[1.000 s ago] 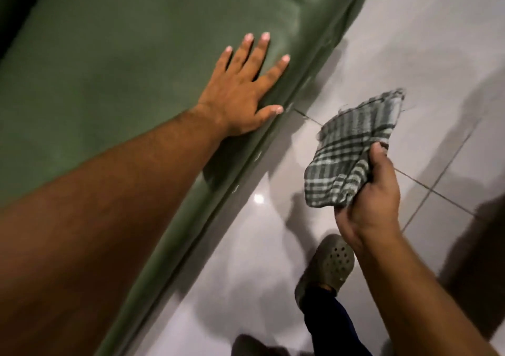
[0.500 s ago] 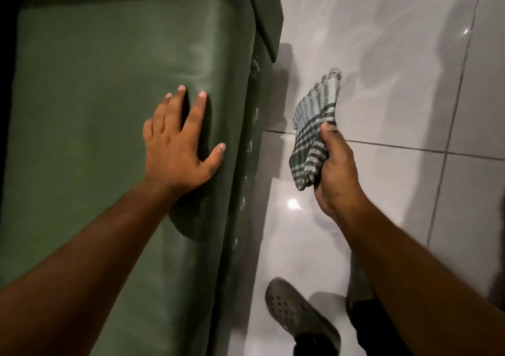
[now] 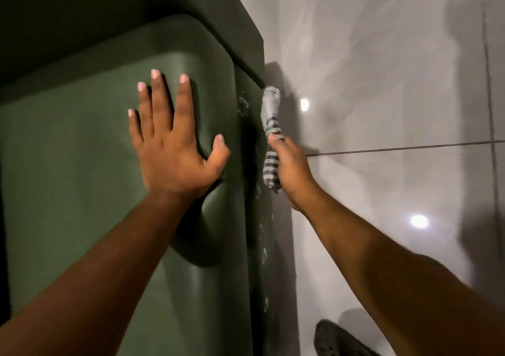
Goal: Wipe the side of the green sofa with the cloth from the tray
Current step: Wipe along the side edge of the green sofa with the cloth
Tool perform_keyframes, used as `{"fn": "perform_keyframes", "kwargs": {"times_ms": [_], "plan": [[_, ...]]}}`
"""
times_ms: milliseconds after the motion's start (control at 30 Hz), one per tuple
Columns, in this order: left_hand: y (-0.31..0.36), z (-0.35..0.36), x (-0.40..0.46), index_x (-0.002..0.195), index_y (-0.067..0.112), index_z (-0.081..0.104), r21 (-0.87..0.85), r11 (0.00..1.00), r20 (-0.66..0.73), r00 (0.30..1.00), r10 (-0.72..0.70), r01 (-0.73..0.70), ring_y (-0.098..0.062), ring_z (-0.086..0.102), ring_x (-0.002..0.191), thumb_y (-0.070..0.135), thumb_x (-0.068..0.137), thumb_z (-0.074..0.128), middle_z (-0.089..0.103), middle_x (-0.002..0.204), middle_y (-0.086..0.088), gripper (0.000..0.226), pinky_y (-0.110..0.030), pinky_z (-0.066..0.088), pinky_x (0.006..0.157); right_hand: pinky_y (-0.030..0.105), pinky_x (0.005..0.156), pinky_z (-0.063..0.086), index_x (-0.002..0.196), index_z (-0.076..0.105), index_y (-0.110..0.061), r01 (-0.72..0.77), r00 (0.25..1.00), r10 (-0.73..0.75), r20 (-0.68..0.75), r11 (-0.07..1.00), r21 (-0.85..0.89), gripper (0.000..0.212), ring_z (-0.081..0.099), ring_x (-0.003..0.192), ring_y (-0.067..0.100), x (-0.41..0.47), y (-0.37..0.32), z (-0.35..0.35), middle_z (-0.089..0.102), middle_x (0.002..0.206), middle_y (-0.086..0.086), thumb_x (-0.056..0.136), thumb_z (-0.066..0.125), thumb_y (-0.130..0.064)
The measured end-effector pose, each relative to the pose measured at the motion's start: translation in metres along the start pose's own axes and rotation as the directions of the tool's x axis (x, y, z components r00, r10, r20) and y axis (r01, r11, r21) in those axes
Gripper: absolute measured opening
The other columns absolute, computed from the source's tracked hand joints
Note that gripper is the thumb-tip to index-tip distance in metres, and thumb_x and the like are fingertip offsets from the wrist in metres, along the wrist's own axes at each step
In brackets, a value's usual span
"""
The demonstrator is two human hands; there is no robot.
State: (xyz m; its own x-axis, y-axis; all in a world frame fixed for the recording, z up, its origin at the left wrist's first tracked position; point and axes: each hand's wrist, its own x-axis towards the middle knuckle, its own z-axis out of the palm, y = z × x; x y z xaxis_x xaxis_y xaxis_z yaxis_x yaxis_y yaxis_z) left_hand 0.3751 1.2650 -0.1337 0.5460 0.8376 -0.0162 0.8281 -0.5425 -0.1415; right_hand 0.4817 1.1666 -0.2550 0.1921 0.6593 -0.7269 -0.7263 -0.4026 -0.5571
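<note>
The green sofa (image 3: 82,178) fills the left half of the view, seen from above. My left hand (image 3: 172,142) lies flat on its cushion with the fingers spread, pressing a dent into it. My right hand (image 3: 289,169) grips a grey and white checked cloth (image 3: 270,109) and holds it against the sofa's side panel (image 3: 254,191), just below the armrest corner. Pale smudges run down that side panel. Part of the cloth is hidden in my fist.
Glossy grey floor tiles (image 3: 396,96) with dark grout lines spread to the right of the sofa, with bright light reflections. My foot in a dark perforated clog (image 3: 336,339) stands on the floor near the sofa's base at the bottom.
My right hand has moved left with the cloth, from hanging over the floor to pressing it on the sofa's side. The view has shifted closer over the sofa; my left hand stays flat on the cushion.
</note>
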Motion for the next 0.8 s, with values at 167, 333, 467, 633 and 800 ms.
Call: {"fn": "perform_keyframes", "kwargs": {"times_ms": [167, 333, 467, 633, 800], "plan": [[0.001, 0.013, -0.001, 0.158, 0.017, 0.016, 0.039, 0.999, -0.097, 0.995, 0.008, -0.004, -0.038, 0.010, 0.154, 0.054, 0.077, 0.046, 0.013, 0.165, -0.021, 0.093, -0.056, 0.012, 0.123, 0.051, 0.122, 0.012, 0.146, 0.025, -0.034, 0.140, 0.990, -0.135, 0.049, 0.979, -0.148, 0.052, 0.011, 0.149, 0.020, 0.044, 0.000, 0.049, 0.017, 0.162, -0.004, 0.097, 0.040, -0.038], [0.002, 0.021, -0.001, 0.157, 0.012, 0.017, 0.045, 0.999, -0.145, 0.989, 0.017, -0.011, -0.041, 0.010, 0.153, 0.054, 0.080, 0.045, 0.014, 0.164, -0.025, 0.092, -0.059, 0.011, 0.123, 0.065, 0.116, -0.007, 0.144, 0.009, -0.048, 0.250, 0.968, -0.245, 0.052, 0.934, -0.255, 0.053, -0.019, 0.148, 0.021, 0.076, 0.006, 0.055, -0.011, 0.162, -0.013, 0.093, 0.024, -0.055], [0.001, 0.026, 0.001, 0.156, 0.010, 0.017, 0.040, 0.999, -0.176, 0.984, 0.034, -0.027, -0.043, 0.011, 0.152, 0.053, 0.081, 0.044, 0.015, 0.163, -0.027, 0.091, -0.059, 0.010, 0.123, 0.066, 0.115, -0.007, 0.143, 0.003, -0.047, 0.315, 0.945, -0.326, -0.007, 0.918, -0.239, 0.051, -0.009, 0.150, 0.025, 0.115, 0.000, 0.053, -0.005, 0.164, -0.004, 0.097, 0.026, -0.049], [0.006, 0.021, 0.000, 0.156, 0.009, 0.017, 0.012, 1.000, -0.156, 0.987, 0.020, -0.018, -0.043, 0.010, 0.153, 0.053, 0.080, 0.044, 0.014, 0.163, -0.027, 0.092, -0.058, 0.009, 0.123, 0.057, 0.119, 0.019, 0.150, 0.004, -0.031, 0.000, 0.998, -0.004, -0.055, 0.998, -0.067, 0.059, 0.018, 0.147, 0.031, 0.127, 0.027, 0.028, 0.013, 0.162, 0.006, 0.098, 0.025, -0.050], [0.005, 0.024, 0.000, 0.156, 0.008, 0.018, 0.039, 0.999, -0.170, 0.985, 0.021, -0.015, -0.044, 0.012, 0.152, 0.055, 0.082, 0.040, 0.016, 0.162, -0.028, 0.090, -0.059, 0.011, 0.122, 0.054, 0.122, 0.002, 0.149, 0.002, -0.037, 0.076, 0.996, -0.080, -0.038, 0.993, -0.094, 0.061, -0.004, 0.150, 0.019, 0.070, 0.064, 0.031, -0.002, 0.164, -0.003, 0.097, 0.032, -0.049]]}}
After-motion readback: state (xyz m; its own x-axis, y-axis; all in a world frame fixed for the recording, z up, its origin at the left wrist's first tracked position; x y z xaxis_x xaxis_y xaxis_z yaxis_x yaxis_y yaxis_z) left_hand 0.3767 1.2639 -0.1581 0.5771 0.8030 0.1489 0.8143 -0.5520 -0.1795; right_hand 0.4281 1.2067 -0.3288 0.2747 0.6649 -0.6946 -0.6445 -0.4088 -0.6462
